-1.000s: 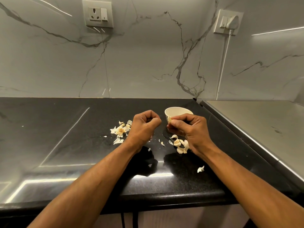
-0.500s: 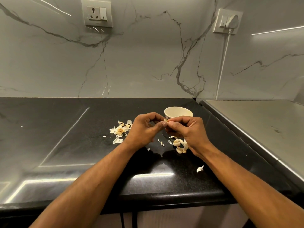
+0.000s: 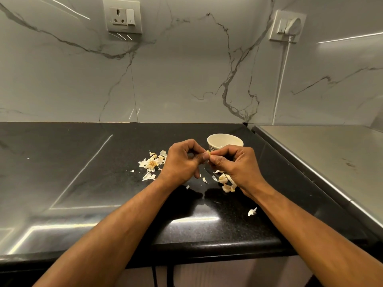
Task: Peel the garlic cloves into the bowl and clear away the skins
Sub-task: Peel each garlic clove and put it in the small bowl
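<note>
1. Whereas a second ago the hands were apart, the garlic clove (image 3: 208, 152) now sits pinched between both sets of fingertips, just in front of the bowl (image 3: 224, 143) and above the black counter (image 3: 103, 172).
2. That closing-up suggests the peeling of this clove has resumed; the clove is not yet in the bowl, and I cannot tell how much skin it carries.
3. My reading is that the task is partway through: the skins (image 3: 152, 162) lie scattered to the left, more husks (image 3: 227, 183) lie under the right wrist, and one flake (image 3: 252, 211) sits nearer the counter edge, none cleared.
4. Left hand (image 3: 182, 162): fingers curled, thumb and forefinger tips nipping the clove's near end.
5. Right hand (image 3: 236, 164): fingers curled inward, thumb and fingertips pinching the clove from the other side; both forearms reach in from below, converging.
</note>
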{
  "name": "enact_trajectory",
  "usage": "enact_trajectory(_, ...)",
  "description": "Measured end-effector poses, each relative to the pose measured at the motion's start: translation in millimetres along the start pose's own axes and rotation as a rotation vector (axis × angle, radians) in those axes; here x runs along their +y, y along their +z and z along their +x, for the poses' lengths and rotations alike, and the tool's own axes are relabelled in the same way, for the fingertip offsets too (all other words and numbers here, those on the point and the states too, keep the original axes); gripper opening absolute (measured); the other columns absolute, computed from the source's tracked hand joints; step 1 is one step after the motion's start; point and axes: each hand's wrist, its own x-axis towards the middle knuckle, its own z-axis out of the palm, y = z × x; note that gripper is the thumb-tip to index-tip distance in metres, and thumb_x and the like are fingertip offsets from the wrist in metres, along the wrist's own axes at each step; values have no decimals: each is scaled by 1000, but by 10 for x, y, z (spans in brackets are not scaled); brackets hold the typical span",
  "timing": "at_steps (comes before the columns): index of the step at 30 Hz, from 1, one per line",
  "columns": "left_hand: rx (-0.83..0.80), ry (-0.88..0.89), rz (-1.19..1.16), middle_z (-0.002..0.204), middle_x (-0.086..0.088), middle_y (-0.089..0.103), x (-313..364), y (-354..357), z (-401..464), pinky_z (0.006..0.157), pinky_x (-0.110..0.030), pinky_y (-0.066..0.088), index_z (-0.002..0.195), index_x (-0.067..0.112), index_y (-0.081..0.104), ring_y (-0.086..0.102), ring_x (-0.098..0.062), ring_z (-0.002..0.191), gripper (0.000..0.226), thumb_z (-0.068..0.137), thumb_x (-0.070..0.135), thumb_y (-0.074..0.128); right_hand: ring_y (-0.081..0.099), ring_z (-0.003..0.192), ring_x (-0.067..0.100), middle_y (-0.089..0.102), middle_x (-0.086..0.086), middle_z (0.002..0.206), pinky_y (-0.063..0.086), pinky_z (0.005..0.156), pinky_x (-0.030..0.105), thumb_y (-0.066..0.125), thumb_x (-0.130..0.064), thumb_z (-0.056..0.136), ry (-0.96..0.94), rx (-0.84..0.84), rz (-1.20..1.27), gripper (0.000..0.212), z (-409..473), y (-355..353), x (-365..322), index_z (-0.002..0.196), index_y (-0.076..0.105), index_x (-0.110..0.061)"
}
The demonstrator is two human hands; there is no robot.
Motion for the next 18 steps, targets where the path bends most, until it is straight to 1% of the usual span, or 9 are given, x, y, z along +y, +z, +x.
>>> enact_trajectory(4,-3,14,-98,78,-6,67,0,-30,-15,41,-19,45,86,-2,64,58,-16,42,10,82,3,72,71,72,18,74,8,76,60,72,32,75,-3,80,31,-2,71,8,-9,4,-16,81,76,-11)
enact_trajectory(7,-4,47,-99,82,-8,67,-12,-21,-14,43,-20,47,86,2,65,59,-17,43,9,82,4,72,71,71,19,74,10,76,60,70,29,73,-2,81,70,-2,120,6,-5,2,-26,84,75,-7)
enact_trajectory(10,2,74,-94,82,-9,66,-12,-3,-12,43,-18,45,84,6,63,59,-13,43,9,83,3,71,71,70,20,74,11,75,59,68,29,72,-1,81,93,7,152,7,-3,3,-26,82,76,-8)
enact_trajectory(14,7,117,-74,81,-12,65,-1,13,-11,43,-18,45,84,5,60,60,-14,45,11,84,0,69,72,71,23,74,14,76,60,68,31,72,-2,81,114,10,190,5,1,0,-19,84,75,-5)
enact_trajectory(18,-13,124,-43,78,-14,63,-10,14,-1,44,-16,42,86,3,60,58,-15,46,9,86,-2,67,72,71,22,73,15,76,59,67,30,72,0,81,145,17,206,6,7,-4,-9,87,74,0)
